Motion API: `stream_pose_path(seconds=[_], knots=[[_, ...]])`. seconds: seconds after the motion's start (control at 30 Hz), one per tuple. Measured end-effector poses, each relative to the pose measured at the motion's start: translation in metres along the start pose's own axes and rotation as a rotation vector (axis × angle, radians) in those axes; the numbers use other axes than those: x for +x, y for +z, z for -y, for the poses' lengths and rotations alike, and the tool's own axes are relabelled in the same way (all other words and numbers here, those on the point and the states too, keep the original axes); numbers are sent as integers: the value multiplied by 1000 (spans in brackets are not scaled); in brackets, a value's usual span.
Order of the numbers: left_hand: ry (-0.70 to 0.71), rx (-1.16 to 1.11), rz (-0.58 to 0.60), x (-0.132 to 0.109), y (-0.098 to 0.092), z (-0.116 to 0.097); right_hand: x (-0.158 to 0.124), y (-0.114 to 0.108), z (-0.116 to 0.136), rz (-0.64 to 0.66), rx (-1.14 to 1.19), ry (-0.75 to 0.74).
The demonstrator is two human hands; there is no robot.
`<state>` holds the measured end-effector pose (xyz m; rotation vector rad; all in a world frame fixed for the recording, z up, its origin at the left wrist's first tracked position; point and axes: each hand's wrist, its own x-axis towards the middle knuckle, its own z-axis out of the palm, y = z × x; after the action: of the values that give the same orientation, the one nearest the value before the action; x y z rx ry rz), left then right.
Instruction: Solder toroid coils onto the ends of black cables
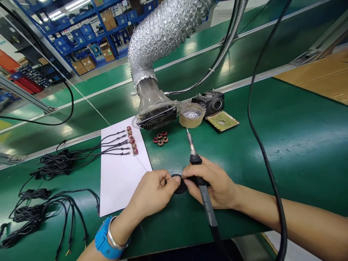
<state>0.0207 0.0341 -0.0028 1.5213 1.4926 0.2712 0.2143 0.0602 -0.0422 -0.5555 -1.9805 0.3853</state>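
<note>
head view: the left hand (pixel 153 194) and right hand (pixel 214 185) are seen close together, low on a green-topped workbench (pixel 293 152).
left hand: closed, with a small black ring (pixel 179 186) pinched at the fingertips.
right hand: clenched around a soldering iron (pixel 202 192), with the metal tip angled up and ahead of the hand and the cable led back past the wrist.
black ring: held between both hands, just beyond the left fingertips; it seems to be touched by the right fingers too, though it is partly hidden.
left of the left hand: a white paper sheet (pixel 119 181) is laid flat, with wires (pixel 114 143) ending in small wound coils placed on it. further left, bundled black cables (pixel 35 214) are piled.
ahead of the hands: loose copper-wound toroid coils (pixel 160 138) are grouped on the bench.
beyond the iron tip: a fume extractor hood (pixel 156 116), a round solder tin (pixel 191 115) and a sponge tray (pixel 221 121) are placed.
left wrist: a blue watch (pixel 107 237) and a metal bangle (pixel 115 237) are worn.
</note>
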Motion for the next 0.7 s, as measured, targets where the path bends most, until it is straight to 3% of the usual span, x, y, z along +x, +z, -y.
stream_pose_path(seconds=[0.13, 0.3, 0.5, 0.6, 0.7], knots=[[26, 19, -8, 0, -2, -1, 3, 6, 3, 14, 23, 33], [65, -16, 22, -6, -6, 3, 1, 12, 5, 89, -69, -82], [130, 85, -20, -9, -7, 1, 2, 8, 9, 174, -256, -177], [112, 153, -39, -11, -7, 0, 5, 3, 9, 178, -187, -130], [111, 239, -68, -12, -6, -1, 7, -2, 7, 100, -69, -57]])
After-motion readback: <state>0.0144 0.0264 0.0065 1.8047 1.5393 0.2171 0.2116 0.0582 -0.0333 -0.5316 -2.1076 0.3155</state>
